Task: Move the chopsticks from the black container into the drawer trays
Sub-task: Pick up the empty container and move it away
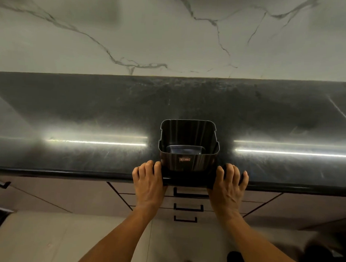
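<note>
Drawers (189, 199): three, stacked below the counter edge, all closed; trays not visible.

Left hand (148, 183): on the counter (87, 156) lip, left of the container; fingers together, curled over the edge, holding nothing.

Right hand (228, 187): right of the container; likewise.

Container (188, 145): black, upright between the hands, just behind the lip. Appears empty; no chopsticks visible.

Wall (172, 31): marble, behind the container.

Progress: transfer looks finished, unconfirmed with drawers closed.
</note>
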Action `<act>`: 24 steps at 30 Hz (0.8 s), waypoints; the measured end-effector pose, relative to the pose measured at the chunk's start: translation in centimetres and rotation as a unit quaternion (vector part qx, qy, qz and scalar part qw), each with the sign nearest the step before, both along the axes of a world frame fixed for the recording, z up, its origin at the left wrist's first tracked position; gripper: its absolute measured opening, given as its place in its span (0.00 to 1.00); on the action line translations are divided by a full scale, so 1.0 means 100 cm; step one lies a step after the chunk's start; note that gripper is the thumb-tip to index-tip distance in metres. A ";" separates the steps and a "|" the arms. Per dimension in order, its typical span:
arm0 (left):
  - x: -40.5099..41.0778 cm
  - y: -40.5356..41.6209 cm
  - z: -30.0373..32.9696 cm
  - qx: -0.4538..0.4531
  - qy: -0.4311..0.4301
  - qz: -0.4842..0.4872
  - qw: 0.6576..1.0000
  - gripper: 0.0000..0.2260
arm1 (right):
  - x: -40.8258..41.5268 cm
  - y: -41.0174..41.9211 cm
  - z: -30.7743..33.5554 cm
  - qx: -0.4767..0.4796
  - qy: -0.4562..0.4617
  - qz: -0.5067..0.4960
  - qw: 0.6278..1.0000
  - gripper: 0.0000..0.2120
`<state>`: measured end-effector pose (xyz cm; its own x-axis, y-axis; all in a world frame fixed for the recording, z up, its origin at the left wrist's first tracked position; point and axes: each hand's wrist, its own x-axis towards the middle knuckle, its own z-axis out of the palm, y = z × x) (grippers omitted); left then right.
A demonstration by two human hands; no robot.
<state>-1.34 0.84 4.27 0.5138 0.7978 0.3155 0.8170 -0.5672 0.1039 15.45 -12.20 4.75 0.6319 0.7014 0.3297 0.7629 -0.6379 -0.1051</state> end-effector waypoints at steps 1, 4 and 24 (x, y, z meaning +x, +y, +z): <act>0.000 -0.001 0.003 -0.010 0.000 -0.005 1.000 0.32 | -0.001 -0.002 0.003 -0.005 0.015 0.009 1.000 0.29; -0.009 -0.007 0.010 -0.035 -0.040 -0.050 0.997 0.35 | -0.005 -0.012 0.008 -0.012 0.084 0.040 0.996 0.36; 0.033 0.011 0.081 -0.379 -0.488 -0.066 0.783 0.19 | 0.006 0.033 0.085 0.270 0.593 0.083 0.754 0.28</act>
